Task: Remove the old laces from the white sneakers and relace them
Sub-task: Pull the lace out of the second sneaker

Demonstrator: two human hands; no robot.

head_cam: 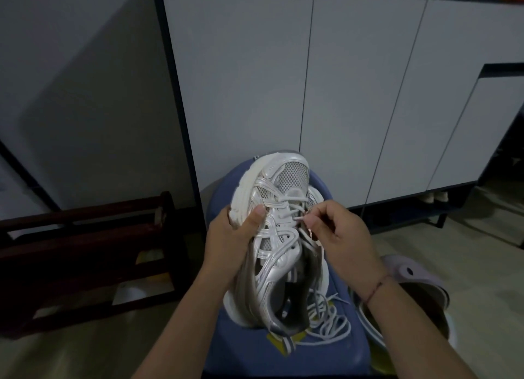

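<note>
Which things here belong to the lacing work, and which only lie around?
For the job: white sneaker, lace, left hand, right hand, blue stool.
Just lying about: purple clog, dark wooden rack, white cabinet.

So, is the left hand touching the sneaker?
Touching. Head view shows the left hand gripping the sneaker, thumb on its upper; right hand pinches a lace.
</note>
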